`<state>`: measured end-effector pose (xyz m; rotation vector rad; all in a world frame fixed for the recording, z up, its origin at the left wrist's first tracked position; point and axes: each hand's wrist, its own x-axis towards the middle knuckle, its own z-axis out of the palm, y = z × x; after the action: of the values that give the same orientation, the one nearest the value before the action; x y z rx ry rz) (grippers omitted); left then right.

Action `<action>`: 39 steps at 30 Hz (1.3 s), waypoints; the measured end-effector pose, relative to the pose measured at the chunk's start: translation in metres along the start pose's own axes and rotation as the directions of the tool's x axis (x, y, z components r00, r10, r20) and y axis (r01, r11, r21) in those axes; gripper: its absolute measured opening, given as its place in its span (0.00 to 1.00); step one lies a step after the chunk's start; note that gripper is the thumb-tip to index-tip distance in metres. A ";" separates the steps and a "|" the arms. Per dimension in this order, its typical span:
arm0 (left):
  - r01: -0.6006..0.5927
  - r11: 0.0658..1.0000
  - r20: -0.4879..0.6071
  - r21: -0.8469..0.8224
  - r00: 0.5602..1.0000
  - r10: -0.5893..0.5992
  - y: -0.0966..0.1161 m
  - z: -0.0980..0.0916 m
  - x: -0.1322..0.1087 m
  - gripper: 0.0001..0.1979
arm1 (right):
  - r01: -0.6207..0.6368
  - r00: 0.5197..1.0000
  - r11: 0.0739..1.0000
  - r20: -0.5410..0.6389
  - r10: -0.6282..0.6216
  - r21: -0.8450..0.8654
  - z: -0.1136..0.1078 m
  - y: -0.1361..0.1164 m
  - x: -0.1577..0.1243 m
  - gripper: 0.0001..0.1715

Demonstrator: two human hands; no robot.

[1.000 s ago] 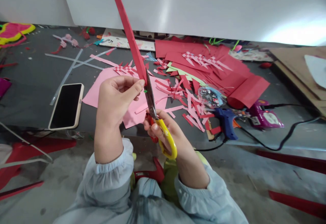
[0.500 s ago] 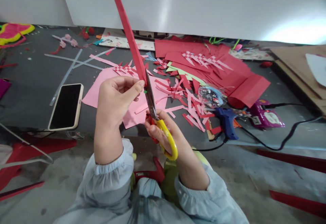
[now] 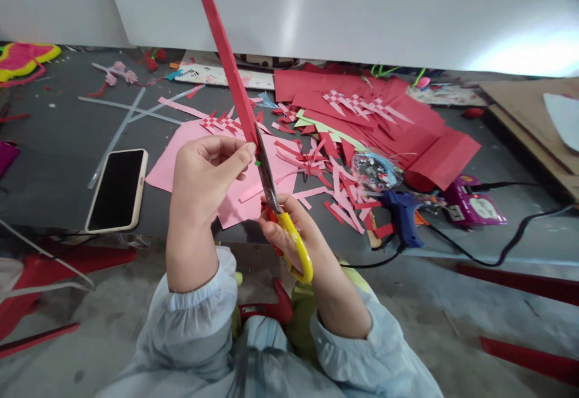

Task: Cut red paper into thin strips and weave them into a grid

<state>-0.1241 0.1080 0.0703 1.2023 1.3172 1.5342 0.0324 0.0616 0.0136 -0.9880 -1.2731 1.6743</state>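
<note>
Plainly, the left hand's (image 3: 203,172) grip pinches the red strip (image 3: 228,63) between thumb and fingers above the pink sheet (image 3: 172,154), its far end running up out of view. The right hand's (image 3: 314,235) grip is closed round the scissors (image 3: 268,184), blades at the strip's lower end; whether they bite, I cannot quite tell. Both hands are raised by the bench's (image 3: 49,138) front edge, between the phone (image 3: 117,190) and the glue gun (image 3: 404,214).

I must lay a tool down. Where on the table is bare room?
On the grey table, a wide patch is bare between the purple object at the left edge and the cream-framed black phone; a smaller one between the red paper sheets and the brown cardboard. Crowded: around the pink and red paper strips and blue glue gun.
</note>
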 end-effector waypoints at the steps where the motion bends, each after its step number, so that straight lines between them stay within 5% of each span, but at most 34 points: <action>1: 0.003 1.000 0.000 0.009 1.000 -0.003 0.000 0.000 0.000 0.04 | -0.001 1.000 1.000 -0.003 0.001 0.003 0.000 -0.001 0.000 0.28; 32: 0.003 0.999 0.019 0.037 1.000 -0.004 0.000 -0.001 0.000 0.07 | 0.010 0.999 0.999 -0.030 -0.011 -0.032 -0.001 -0.003 0.003 0.29; 39: 0.022 0.999 -0.058 -0.040 0.998 -0.024 0.002 -0.002 0.001 0.08 | -0.025 1.000 0.999 0.006 0.025 0.029 -0.003 -0.003 0.004 0.31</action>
<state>-0.1265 0.1080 0.0719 1.1223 1.3284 1.5824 0.0339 0.0671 0.0156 -0.9859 -1.2412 1.7116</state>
